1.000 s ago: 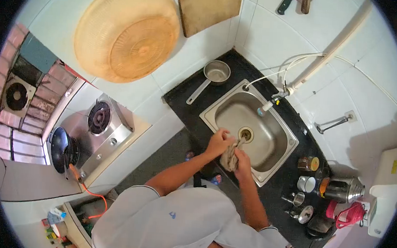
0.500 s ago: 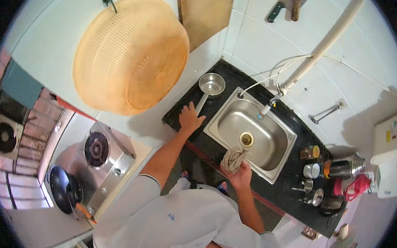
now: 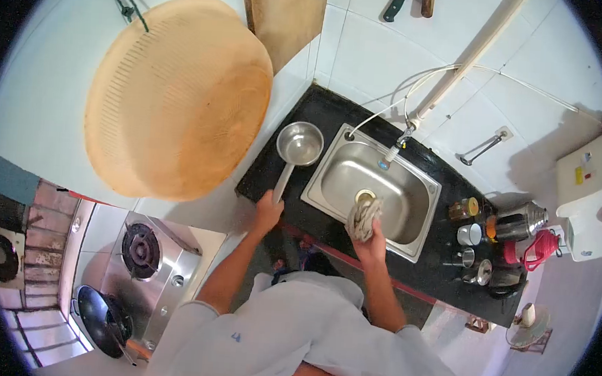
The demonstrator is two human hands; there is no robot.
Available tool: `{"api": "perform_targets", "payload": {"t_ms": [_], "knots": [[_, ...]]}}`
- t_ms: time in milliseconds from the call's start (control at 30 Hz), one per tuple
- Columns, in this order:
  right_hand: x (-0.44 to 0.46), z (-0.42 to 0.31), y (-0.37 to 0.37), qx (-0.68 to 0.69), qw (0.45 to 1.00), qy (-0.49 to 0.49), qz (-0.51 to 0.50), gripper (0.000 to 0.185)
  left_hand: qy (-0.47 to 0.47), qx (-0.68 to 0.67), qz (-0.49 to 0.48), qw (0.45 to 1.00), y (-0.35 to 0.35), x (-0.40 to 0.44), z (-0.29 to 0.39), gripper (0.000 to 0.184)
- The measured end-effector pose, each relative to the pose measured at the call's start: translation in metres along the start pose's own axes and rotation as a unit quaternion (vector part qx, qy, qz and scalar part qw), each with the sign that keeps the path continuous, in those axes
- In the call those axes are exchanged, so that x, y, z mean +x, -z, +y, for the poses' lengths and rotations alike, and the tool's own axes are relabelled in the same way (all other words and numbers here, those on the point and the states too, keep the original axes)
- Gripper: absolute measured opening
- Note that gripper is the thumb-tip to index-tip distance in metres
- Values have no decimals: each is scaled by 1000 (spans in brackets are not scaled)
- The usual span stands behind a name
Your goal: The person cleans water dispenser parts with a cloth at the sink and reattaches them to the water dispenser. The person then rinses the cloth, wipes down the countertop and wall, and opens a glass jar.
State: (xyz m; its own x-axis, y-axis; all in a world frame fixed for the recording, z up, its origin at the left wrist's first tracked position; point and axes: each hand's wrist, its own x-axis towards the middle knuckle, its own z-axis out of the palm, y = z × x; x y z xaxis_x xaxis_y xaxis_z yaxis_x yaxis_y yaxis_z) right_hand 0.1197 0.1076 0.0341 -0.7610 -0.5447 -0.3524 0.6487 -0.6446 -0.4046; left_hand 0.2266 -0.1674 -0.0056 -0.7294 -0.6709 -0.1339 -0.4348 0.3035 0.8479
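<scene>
My left hand (image 3: 268, 213) is closed around the end of the long handle of a metal water ladle (image 3: 299, 144). The ladle's round bowl faces up over the black counter, left of the sink; I cannot tell whether it touches the counter. A crumpled, greyish cloth (image 3: 364, 218) is bunched in my right hand (image 3: 370, 245), above the front rim of the steel sink (image 3: 342, 184). The cloth partly covers the drain. Behind the basin, the tap (image 3: 405, 136) points down into it.
On the black counter (image 3: 299, 108), a jar (image 3: 462, 209), a white mug (image 3: 469, 233), metal cups and a flask stand at the right. A large plastic basket (image 3: 182, 98) hangs at upper left. A gas stove (image 3: 142, 251) with a wok (image 3: 102, 320) is at lower left.
My left hand has gone from open beside the ladle's handle to closed on its end. The ladle has shifted toward me. My right hand still holds the cloth, now over the sink's front edge.
</scene>
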Motion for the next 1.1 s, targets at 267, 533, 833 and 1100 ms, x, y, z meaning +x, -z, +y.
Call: {"api": "perform_targets", "payload": {"t_ms": [267, 533, 833, 1100], "knots": [[131, 82, -41, -171, 981, 67, -60, 42, 48, 139, 52, 988, 64, -155, -24, 28], [197, 230, -132, -492, 849, 178, -68, 58, 159, 145, 151, 965, 107, -245, -35, 25], [364, 208, -150, -466, 800, 361, 108, 48, 181, 135, 125, 966, 141, -246, -52, 25], [257, 254, -136, -632, 699, 334, -14, 40, 135, 191, 99, 967, 150, -234, -30, 22]]}}
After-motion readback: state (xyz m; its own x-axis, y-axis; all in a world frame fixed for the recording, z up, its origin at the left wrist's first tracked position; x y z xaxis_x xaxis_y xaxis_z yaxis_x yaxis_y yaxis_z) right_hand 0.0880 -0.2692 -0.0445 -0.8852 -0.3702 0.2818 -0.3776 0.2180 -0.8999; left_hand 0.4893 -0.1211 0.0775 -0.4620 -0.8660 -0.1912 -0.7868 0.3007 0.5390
